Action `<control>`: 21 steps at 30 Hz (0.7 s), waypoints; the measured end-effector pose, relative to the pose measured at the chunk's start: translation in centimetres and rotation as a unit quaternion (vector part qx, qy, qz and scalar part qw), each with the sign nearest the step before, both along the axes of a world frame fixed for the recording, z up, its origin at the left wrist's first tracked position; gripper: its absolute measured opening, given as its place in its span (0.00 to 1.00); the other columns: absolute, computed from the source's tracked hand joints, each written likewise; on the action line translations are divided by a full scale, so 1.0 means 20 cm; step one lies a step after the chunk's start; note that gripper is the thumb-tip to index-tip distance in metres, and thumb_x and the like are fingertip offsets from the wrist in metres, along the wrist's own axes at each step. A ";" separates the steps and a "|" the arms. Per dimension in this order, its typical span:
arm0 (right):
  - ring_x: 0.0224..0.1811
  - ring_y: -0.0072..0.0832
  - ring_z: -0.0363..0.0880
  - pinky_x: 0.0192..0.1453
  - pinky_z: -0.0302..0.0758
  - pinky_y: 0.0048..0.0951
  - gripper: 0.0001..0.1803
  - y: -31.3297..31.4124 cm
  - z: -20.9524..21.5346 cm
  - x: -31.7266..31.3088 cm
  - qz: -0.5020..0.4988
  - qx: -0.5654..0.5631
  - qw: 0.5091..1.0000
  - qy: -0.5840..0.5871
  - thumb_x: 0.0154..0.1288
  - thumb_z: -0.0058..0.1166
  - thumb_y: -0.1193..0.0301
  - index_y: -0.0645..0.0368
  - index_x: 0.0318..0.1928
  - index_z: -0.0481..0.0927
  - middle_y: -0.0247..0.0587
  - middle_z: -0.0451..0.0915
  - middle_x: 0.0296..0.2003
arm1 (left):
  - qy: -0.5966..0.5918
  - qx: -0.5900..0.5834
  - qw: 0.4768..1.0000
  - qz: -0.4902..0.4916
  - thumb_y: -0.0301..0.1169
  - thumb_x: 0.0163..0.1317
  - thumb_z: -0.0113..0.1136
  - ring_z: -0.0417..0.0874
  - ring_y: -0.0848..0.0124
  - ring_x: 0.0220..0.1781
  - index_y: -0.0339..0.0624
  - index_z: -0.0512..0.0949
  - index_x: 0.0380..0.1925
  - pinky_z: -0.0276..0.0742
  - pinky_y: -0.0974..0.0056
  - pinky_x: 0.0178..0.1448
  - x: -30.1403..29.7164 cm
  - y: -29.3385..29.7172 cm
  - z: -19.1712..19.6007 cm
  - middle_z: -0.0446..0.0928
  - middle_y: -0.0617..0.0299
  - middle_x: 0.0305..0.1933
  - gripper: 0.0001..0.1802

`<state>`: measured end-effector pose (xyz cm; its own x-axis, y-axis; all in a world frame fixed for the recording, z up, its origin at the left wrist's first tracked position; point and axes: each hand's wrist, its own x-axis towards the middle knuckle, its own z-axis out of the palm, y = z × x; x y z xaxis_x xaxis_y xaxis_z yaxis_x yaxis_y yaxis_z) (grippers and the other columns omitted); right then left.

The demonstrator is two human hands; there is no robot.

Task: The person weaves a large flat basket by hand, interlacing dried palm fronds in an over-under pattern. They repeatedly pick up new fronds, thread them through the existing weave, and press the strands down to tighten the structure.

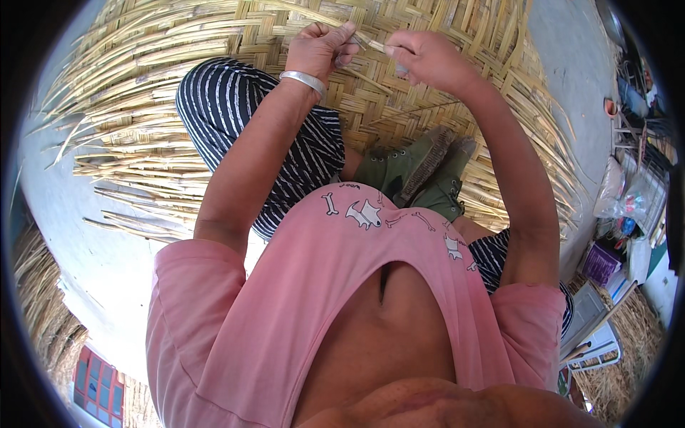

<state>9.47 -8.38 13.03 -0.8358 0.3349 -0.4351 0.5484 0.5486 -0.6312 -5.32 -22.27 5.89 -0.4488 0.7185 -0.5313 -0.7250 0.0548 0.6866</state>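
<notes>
I sit on a large mat (399,107) woven from flat yellow-green reed strips in a slanting pattern. Ahead of me both hands hold one pale reed strip (369,43) stretched between them, just above the weave. My left hand (325,50), with a silver bracelet on its wrist, pinches the strip between thumb and fingers. My right hand (427,58) is closed round the strip's other end, thumb against the forefinger. A small light object (401,69) shows under the right fingers, too little of it visible to name.
Loose reed ends (135,167) fan out from the mat's left side over the pale floor (135,264). My green shoes (410,171) rest on the mat. Along the right stand a leaning white chair (598,346), plastic bags (621,196) and a purple box (601,262). Straw bundles (43,285) lie far left.
</notes>
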 end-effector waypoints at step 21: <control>0.38 0.22 0.81 0.43 0.76 0.25 0.15 0.02 -0.08 -0.03 -0.163 -0.376 0.910 0.059 0.71 0.54 0.62 0.58 0.51 0.78 0.36 0.83 0.38 | -0.020 0.106 0.992 -0.067 0.30 0.66 0.61 0.83 0.71 0.39 0.43 0.79 0.37 0.77 0.65 0.44 0.00 -0.04 0.02 0.82 0.60 0.36 0.04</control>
